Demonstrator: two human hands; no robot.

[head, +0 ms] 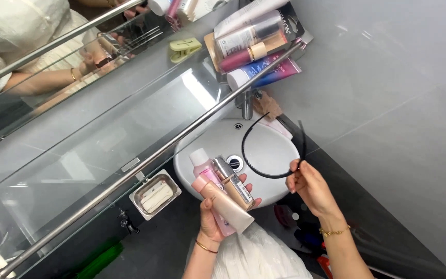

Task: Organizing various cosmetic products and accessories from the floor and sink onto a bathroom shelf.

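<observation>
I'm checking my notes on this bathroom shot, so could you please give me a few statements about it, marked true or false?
1. The left hand holds several cosmetic bottles and tubes. True.
2. The right hand holds a toothbrush. False: it pinches a thin black headband.
3. The headband is over the white sink. True.
4. The soap dish on the wall is empty. False: a pale soap bar lies in it.
5. A green clip lies on the glass shelf. True.

Both bare arms wear thin gold bracelets (335, 232) (one per wrist) above white clothing (256, 258).
</observation>
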